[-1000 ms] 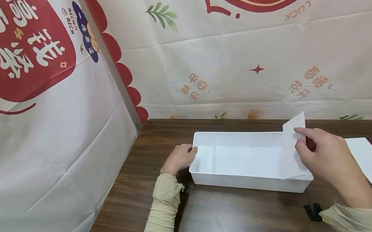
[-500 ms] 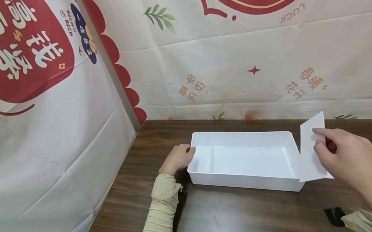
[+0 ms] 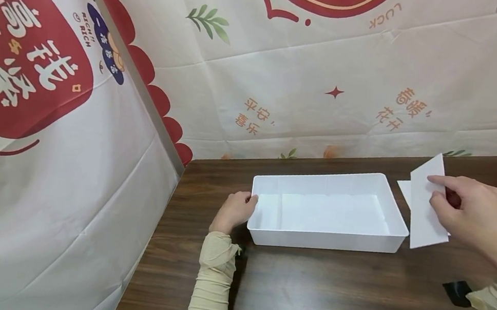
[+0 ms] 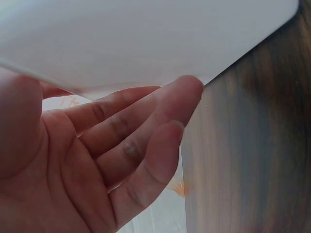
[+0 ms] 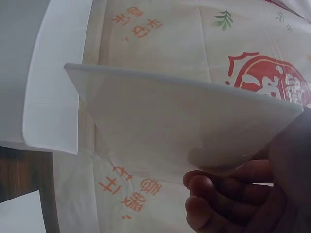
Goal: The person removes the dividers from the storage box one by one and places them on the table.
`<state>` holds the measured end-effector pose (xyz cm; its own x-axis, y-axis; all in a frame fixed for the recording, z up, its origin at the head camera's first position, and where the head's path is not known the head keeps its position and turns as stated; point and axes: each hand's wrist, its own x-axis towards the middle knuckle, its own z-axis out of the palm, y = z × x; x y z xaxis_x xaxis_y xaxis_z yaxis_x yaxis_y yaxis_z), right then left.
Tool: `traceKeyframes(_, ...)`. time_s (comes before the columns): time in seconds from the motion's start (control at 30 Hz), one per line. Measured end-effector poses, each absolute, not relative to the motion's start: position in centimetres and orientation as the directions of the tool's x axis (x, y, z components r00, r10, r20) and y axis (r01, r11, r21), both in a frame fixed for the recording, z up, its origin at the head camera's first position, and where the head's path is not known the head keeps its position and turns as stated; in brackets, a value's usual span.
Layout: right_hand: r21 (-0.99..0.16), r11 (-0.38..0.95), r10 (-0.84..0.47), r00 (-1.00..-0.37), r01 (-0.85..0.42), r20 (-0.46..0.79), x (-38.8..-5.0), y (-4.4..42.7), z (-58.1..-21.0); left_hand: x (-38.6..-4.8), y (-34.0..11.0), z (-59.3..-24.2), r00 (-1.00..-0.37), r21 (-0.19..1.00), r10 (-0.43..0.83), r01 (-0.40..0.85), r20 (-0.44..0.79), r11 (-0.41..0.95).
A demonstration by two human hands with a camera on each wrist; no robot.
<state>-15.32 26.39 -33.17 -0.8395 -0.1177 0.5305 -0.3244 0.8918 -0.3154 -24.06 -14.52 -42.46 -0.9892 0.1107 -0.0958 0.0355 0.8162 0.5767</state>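
White panel (image 3: 426,210) moved right, beside box (image 3: 326,241), right fingers (image 3: 452,183) pinching its edge, left fingers (image 4: 158,158) clamped on box

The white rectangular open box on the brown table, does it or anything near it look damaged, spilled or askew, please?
Nothing stands out: the box shows no visible crack, and no spill shows beside it. The white flat panel is tilted, but the right hand holds it.

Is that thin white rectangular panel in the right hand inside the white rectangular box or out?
Out: in the head view, the right hand holds the white panel past the right end of the white box.
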Motion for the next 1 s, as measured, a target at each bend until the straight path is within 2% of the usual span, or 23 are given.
traceKeyframes(0.53, -0.317, 0.912, -0.109, -0.899, -0.260, 0.423, -14.8, 27.9, -34.6, -24.0, -14.6, -42.5, -0.989, 0.580, 0.103, 0.023, -0.106, 0.814)
traceKeyframes(0.83, -0.294, 0.903, -0.169, -0.889, -0.313, 0.427, -14.3, 28.8, -36.3, -23.9, -14.5, -42.3, -0.989, 0.584, 0.100, 0.017, -0.110, 0.811)
traceKeyframes(1.0, -0.290, 0.917, -0.163, -0.922, -0.273, 0.352, -14.2, 29.2, -37.3, -23.8, -14.4, -42.2, -0.989, 0.584, 0.099, 0.017, -0.108, 0.812)
